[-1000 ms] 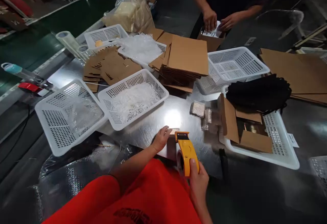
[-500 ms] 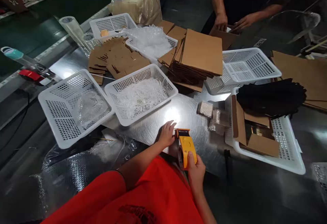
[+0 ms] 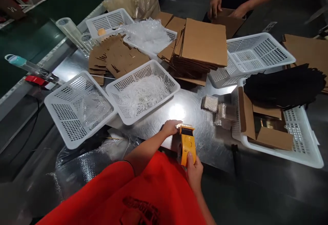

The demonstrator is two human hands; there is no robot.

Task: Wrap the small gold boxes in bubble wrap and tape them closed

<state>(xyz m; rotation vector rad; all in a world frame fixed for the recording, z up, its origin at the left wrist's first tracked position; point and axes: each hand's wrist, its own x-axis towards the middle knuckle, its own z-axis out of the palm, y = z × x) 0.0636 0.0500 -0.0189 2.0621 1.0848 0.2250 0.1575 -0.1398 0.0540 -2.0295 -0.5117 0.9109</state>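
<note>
My right hand (image 3: 194,173) grips a yellow tape dispenser (image 3: 188,149), thumb on its side, its head pointing away from me. At the dispenser's head, my left hand (image 3: 171,128) is closed on a small shiny bubble-wrapped packet (image 3: 178,126), mostly hidden behind the dispenser and the fingers. Both hands are over the near edge of the metal table (image 3: 205,136). To their right sit more small bubble-wrapped packets (image 3: 210,103), in a little group beside a white basket.
White baskets hold white paper shreds (image 3: 145,95) and clear plastic (image 3: 94,110). Flat cardboard (image 3: 203,43) is stacked behind. The right basket (image 3: 302,149) holds an open carton (image 3: 274,137) and black material (image 3: 282,84). Across the table, a co-worker's hands (image 3: 216,4) are at a box. Bubble wrap (image 3: 88,167) lies at left.
My left fingers have gone from spread to curled in at the dispenser's head. The dispenser has moved slightly away from me and stands more upright. The view has shifted a little.
</note>
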